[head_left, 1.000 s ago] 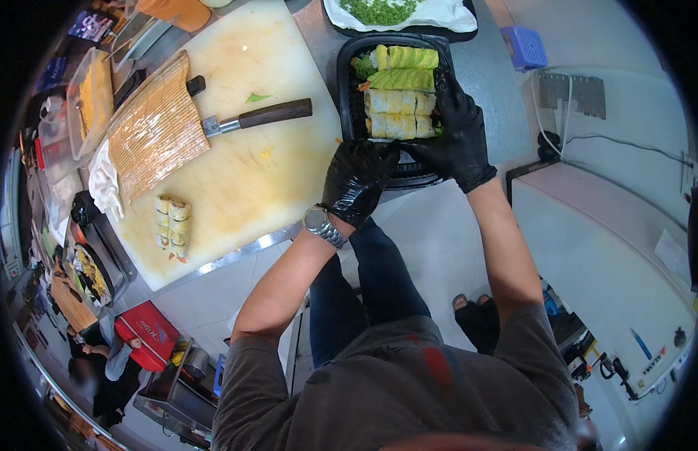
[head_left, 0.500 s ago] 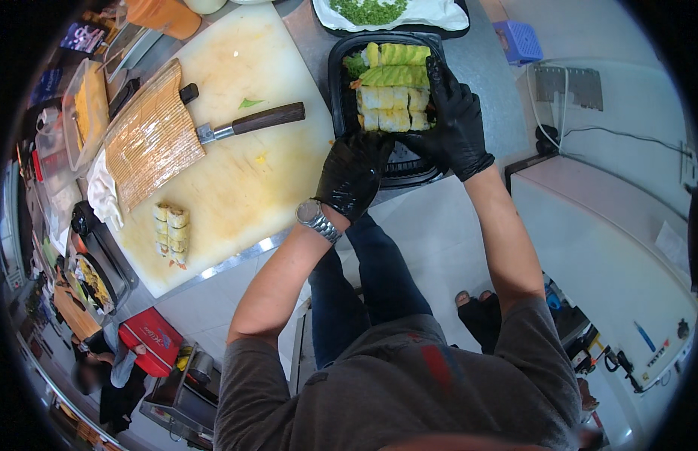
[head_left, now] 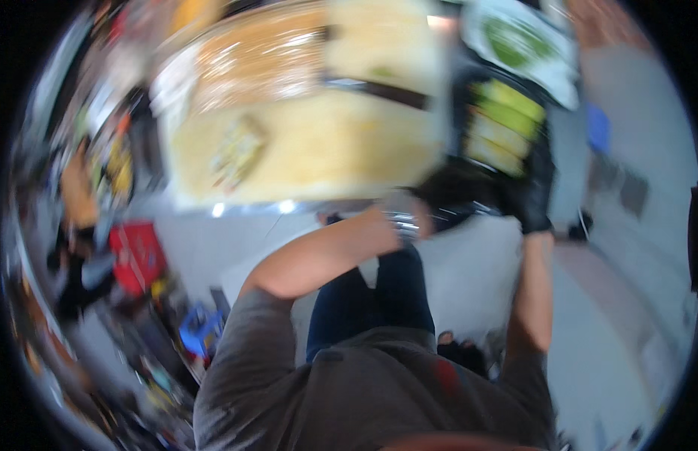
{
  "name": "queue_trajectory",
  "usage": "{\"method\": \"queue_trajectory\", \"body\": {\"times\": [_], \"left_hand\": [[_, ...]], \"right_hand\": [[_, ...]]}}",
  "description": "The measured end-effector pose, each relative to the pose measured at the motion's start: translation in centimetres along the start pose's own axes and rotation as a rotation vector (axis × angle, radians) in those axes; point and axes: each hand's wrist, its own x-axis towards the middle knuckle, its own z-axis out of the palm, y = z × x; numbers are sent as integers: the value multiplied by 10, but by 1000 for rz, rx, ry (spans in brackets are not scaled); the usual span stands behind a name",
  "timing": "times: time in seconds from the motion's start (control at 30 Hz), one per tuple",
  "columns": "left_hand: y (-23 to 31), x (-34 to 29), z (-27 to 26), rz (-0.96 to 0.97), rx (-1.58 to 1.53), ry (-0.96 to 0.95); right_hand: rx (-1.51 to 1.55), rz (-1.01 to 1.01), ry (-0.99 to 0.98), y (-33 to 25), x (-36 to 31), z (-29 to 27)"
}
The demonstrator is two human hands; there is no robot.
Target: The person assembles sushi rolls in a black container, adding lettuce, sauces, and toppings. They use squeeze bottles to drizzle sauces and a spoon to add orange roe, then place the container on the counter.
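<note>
Everything is smeared by motion. A black tray (head_left: 459, 113) holds rows of sushi rolls (head_left: 507, 116), some topped with green avocado slices and some yellowish. My left hand (head_left: 458, 195), black-gloved with a metal watch (head_left: 400, 218) at the wrist, is by the tray's near edge. At the tray's near right side is my right hand (head_left: 535, 199), also gloved in black. Blur hides the fingers of both hands and whatever they grip. A dark-handled knife (head_left: 398, 93) lies on the cutting board (head_left: 341, 158), left of the tray.
On the board are a plastic-wrapped bamboo mat (head_left: 259, 56) and more sushi pieces (head_left: 240, 146). White paper with chopped greens (head_left: 522, 43) is behind the tray. A blue basket (head_left: 598, 129) is to the right. A red bag (head_left: 137, 255) appears at lower left.
My view has swung, so the board, tray and hands appear farther right and the board looks more level. Both hands remain at the tray's near and right sides. Blur hides finer changes.
</note>
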Motion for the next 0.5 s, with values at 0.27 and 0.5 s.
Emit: {"method": "queue_trajectory", "body": {"times": [0.27,0.5], "left_hand": [[48,5,1,-61,-33,390],[73,-30,-56,-65,-8,579]], "right_hand": [[-16,37,-288,2,-16,22],[2,-8,-505,-55,-2,56]]}}
